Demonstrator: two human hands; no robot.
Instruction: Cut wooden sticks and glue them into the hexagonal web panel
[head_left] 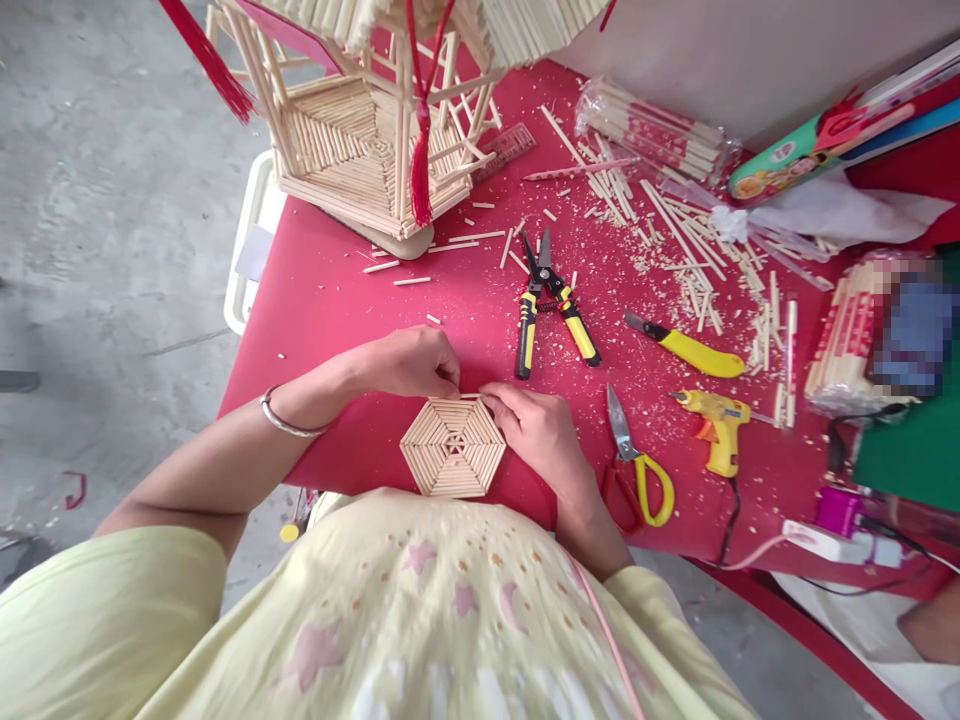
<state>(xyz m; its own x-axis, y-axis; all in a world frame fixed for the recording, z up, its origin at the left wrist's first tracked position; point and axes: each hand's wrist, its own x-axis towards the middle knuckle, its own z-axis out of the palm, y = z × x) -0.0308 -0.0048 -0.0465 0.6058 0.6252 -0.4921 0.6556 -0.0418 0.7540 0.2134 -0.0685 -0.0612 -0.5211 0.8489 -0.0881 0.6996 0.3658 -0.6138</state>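
A small hexagonal panel (453, 470) made of thin wooden sticks laid in nested rings lies flat on the red table, close to my body. My left hand (412, 362) is at its far edge, fingers curled and pinched together; whatever they hold is hidden. My right hand (538, 428) grips the panel's far right corner between thumb and fingers. Beyond the hands, yellow-and-black cutting pliers (551, 300) lie with their jaws apart. Scissors (634, 460) with red and yellow handles rest to the right of my right hand.
A stick-built pavilion model (360, 140) with red tassels stands at the back left. A yellow utility knife (694, 350), a glue gun (721, 425), loose sticks (690, 240) and bundled sticks (652, 130) lie to the right. A power strip (821, 540) with cables sits at the table's right front.
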